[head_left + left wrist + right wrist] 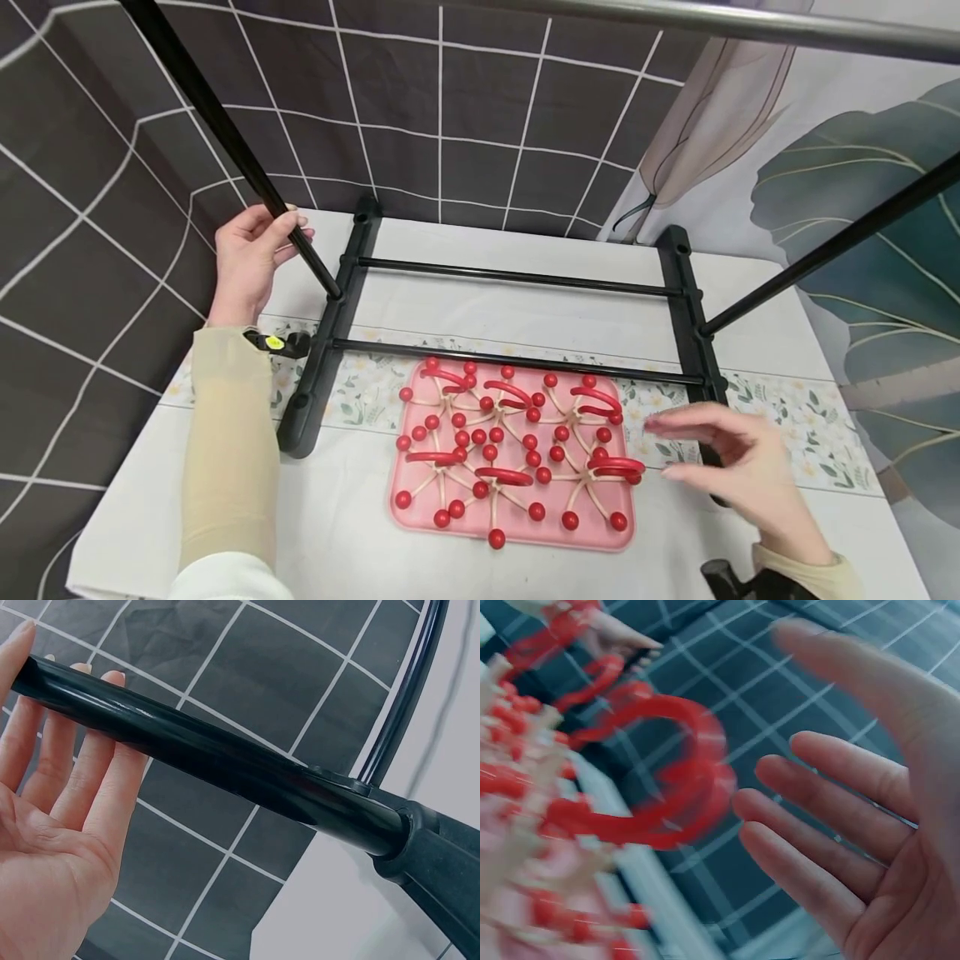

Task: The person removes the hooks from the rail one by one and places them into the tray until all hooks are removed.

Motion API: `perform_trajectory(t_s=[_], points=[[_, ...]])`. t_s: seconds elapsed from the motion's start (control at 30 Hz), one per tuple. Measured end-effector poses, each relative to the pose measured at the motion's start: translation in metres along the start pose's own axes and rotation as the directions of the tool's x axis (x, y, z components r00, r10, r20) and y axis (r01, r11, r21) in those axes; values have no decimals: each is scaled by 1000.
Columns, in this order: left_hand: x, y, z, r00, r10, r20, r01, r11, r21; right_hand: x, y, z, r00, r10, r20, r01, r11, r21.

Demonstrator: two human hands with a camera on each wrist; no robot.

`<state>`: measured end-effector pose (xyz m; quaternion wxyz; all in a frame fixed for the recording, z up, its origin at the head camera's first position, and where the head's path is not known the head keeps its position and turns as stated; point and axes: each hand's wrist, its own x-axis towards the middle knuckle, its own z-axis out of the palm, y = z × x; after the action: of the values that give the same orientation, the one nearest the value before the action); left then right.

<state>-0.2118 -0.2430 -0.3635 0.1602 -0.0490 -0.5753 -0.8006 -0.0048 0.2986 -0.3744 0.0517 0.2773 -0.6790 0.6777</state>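
Note:
My left hand (251, 254) holds the slanting black pole (251, 167) of a rack frame, thumb on one side and fingers behind it. In the left wrist view the fingers lie across the back of the pole (210, 761), above its socket (412, 836). My right hand (738, 462) hovers just right of a pink tray (517, 535), thumb and fingers apart with nothing between them. On the tray stand several hangers (581, 475) with red hooks and pale arms tipped with red balls. In the right wrist view a blurred red hook (705, 742) is near the fingertips.
The rack's black base has a left foot (322, 367), a right foot (686, 308) and two crossbars (517, 279) behind the tray. A second slanting pole (810, 271) rises at the right. Overhead runs a grey bar (750, 25). Dark checked cloth (480, 108) hangs behind the white table (337, 517).

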Motion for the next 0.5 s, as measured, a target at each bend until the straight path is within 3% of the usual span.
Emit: perform_trajectory(t_s=[0.07, 0.13, 0.2, 0.3, 0.33, 0.4, 0.47, 0.5], points=[[-1, 0, -1, 1000, 0, 2, 0, 1000, 1, 8, -10, -10, 993, -87, -77, 88, 996, 18], [-1, -1, -2, 1000, 2, 3, -2, 1000, -1, 17, -21, -20, 969, -144, -200, 149, 989, 12], [0, -2, -2, 1000, 6, 3, -6, 1000, -6, 27, -28, -31, 920, -181, -348, 185, 982, -22], [0, -2, 0, 1000, 9, 4, -9, 1000, -22, 40, -29, -55, 814, -227, -535, 186, 974, -131], [0, -2, 0, 1000, 7, 8, -7, 1000, -29, 43, -28, -64, 776, -233, -586, 161, 972, -173], [0, -1, 1, 1000, 4, 17, -3, 1000, -27, 48, -25, -82, 702, -224, -676, 29, 957, -288], [-1, 1, 1, 999, 4, 34, -5, 1000, 30, 52, -22, -98, 648, -202, -735, -144, 914, -378], [-1, 3, 0, 999, 4, 42, -7, 997, 78, 53, -20, -105, 632, -177, -755, -226, 890, -397]])
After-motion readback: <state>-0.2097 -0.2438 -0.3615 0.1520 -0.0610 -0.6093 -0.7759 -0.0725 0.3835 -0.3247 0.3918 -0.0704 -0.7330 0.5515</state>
